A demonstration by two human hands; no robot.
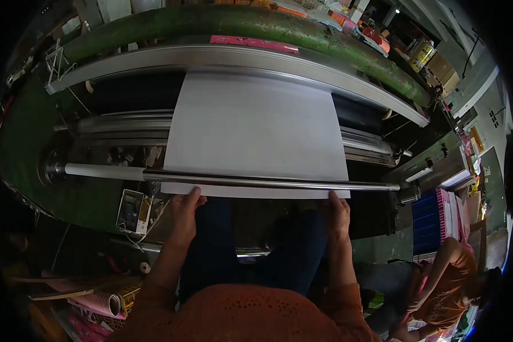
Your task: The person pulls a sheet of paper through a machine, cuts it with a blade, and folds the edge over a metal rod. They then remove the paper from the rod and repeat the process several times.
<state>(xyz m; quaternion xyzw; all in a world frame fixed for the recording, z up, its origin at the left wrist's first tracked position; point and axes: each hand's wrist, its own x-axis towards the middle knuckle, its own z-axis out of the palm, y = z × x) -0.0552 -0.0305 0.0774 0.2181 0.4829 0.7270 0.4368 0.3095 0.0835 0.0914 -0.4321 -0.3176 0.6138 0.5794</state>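
Note:
A wide white sheet (256, 128) comes down from under a long metal bar (239, 57) and passes beneath a shiny steel rod (268, 181). Its lower edge pokes out just below the rod. My left hand (186, 208) pinches the sheet's lower left corner, thumb on top. At the lower right corner my right hand (337, 212) grips the same edge, its thumb also on top. The fingers of both hands are partly hidden under the sheet. A white sleeve (105, 171) covers the left part of the rod.
A long green roller (239, 21) spans the back. To the left below the rod hangs a small open box (133, 212). Blue and pink stacked goods (436, 219) stand at the right. A person in an orange top (447, 285) bends at lower right, holding something pink.

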